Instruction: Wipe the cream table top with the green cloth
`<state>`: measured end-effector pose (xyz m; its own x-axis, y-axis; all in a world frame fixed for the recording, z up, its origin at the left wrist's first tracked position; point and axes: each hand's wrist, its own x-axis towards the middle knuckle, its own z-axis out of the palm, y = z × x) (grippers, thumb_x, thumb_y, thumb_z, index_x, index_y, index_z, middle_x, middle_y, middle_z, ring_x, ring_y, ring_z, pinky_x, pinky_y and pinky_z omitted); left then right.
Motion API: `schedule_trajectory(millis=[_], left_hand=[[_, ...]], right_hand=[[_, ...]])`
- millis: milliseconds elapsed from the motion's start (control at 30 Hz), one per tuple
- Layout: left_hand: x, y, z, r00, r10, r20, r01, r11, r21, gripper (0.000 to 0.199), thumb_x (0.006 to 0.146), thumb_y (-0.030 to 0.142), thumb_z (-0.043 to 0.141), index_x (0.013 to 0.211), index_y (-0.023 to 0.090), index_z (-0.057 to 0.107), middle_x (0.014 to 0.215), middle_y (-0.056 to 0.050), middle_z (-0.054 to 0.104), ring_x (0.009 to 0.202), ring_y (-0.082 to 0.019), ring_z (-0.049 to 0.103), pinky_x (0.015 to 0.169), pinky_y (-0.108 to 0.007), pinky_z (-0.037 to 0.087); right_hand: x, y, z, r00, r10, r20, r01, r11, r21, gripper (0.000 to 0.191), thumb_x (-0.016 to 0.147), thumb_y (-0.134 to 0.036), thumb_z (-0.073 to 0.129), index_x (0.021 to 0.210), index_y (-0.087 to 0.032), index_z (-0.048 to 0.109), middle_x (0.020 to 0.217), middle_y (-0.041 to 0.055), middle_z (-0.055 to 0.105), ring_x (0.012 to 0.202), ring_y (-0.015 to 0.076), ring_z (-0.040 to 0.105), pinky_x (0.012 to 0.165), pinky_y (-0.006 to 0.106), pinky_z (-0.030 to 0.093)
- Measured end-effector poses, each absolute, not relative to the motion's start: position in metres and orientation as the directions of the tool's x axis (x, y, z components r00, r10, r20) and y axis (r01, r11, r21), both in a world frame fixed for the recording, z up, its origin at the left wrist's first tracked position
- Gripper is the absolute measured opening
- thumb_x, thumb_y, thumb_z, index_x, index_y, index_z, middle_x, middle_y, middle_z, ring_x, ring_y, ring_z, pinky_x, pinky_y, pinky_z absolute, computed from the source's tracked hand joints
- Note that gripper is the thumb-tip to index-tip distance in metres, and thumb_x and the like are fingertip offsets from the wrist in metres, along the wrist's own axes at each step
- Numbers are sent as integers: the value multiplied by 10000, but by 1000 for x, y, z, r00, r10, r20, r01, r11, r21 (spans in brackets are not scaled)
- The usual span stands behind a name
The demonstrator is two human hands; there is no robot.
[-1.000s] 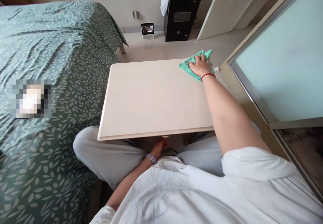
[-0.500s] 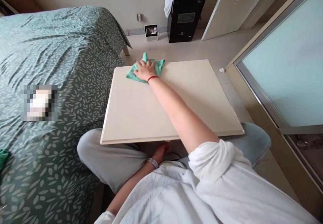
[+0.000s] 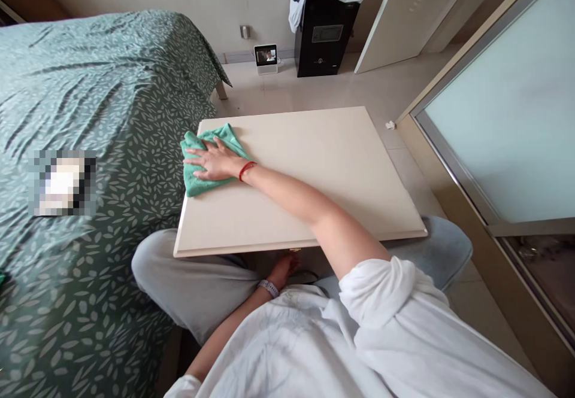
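Observation:
A teal cloth lies bunched at the left edge of a cream-coloured tabletop, one part hanging a little past that edge. On top of it my right hand presses flat with fingers spread, a red string round the wrist. My left hand is low between my knees, just under the near edge of the tabletop and close to a small brass catch. Shadow and the board hide its fingers in part, so whether it holds anything cannot be made out. A pale watch strap circles the left wrist.
A bed with a green leaf-patterned cover stands close on the left, with a blurred object on it. Behind are a small screen and a black cabinet topped with clothes. A sliding glass door runs along the right.
My right hand and the cloth have slid from the far edge of the tabletop leftward and nearer to me, to the left edge. My left hand stays under the near edge.

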<state>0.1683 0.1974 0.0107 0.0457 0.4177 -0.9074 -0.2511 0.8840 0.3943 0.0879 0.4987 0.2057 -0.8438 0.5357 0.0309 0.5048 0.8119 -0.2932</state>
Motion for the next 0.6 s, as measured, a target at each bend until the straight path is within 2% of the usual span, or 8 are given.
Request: schedule_trajectory(millis=[100, 233, 333, 433, 533, 600], left_hand=[[170, 199, 17, 29, 402, -915, -275, 883, 380, 382, 1164, 90, 531, 837, 204, 690, 780, -15, 757, 726, -102, 698, 770, -196, 510], [172, 201, 22, 28, 388, -921, -279, 888, 366, 417, 1184, 97, 512, 818, 199, 685, 769, -14, 750, 717, -103, 688, 752, -201, 494], [172, 201, 21, 21, 387, -922, -276, 889, 366, 399, 1179, 97, 512, 843, 198, 700, 775, -20, 758, 724, -110, 693, 754, -203, 500], [172, 201, 18, 5, 388, -922, -274, 887, 372, 342, 1151, 86, 552, 873, 203, 712, 790, -21, 768, 734, -117, 706, 768, -201, 516], [171, 200, 15, 1, 390, -921, -271, 887, 375, 320, 1145, 103, 570, 885, 204, 726, 826, -37, 789, 759, -124, 726, 793, -206, 534], [171, 200, 13, -1, 388, -922, -267, 888, 374, 310, 1138, 115, 577, 885, 205, 731, 846, -47, 797, 790, -135, 748, 823, -219, 548]], right_hand=[[89, 459, 189, -920, 379, 102, 350, 910, -220, 647, 1188, -372, 611, 1824, -272, 671, 1978, 106, 493, 1813, 553, 382, 1460, 819, 274], [108, 397, 180, -966, 167, 195, 146, 982, -115, 615, 1201, -362, 571, 1801, -331, 702, 1929, 71, 580, 1786, 501, 480, 1434, 755, 409], [131, 359, 189, -983, 15, 184, 5, 998, -57, 642, 1204, -368, 565, 1840, -379, 653, 1972, 26, 516, 1807, 477, 467, 1436, 766, 408], [152, 338, 203, -990, -98, 105, -100, 995, -17, 692, 1167, -396, 623, 1858, -424, 625, 2010, -22, 428, 1844, 447, 425, 1444, 739, 408], [165, 342, 214, -990, -142, 1, -142, 990, 11, 700, 1170, -483, 562, 1869, -517, 586, 2017, -107, 342, 1872, 381, 396, 1492, 674, 350], [169, 358, 218, -992, -111, -50, -112, 994, 5, 720, 1185, -509, 486, 1904, -512, 530, 2015, -125, 304, 1888, 330, 370, 1524, 606, 310]])
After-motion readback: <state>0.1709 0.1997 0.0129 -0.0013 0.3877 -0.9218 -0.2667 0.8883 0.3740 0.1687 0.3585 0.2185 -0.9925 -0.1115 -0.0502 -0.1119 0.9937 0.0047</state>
